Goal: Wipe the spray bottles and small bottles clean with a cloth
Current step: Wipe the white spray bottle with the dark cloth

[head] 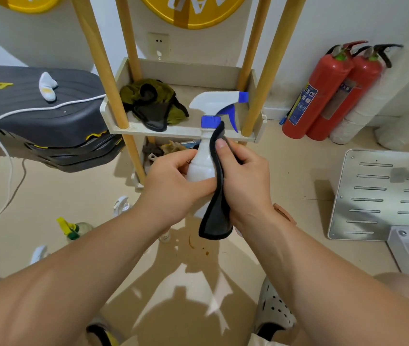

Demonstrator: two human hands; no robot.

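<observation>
My left hand (173,181) grips the body of a white spray bottle (202,161) with a blue collar, trigger and nozzle tip, held upright in mid-air. My right hand (242,176) holds a dark grey cloth (217,213) against the bottle's right side, thumb pressing the cloth near the neck. The cloth's lower end hangs free below both hands. On the floor at the left stand a clear bottle with a yellow and green sprayer (70,229), two white sprayer heads (121,204) (38,253) and a small bottle (164,237), partly hidden by my left forearm.
A cream shelf with wooden posts (186,132) stands just behind the bottle, with green and black cloths (153,104) on it. Two red fire extinguishers (328,93) lean at the right wall. A dark case (44,116) with a white cord lies left; a metal plate (383,196) lies right.
</observation>
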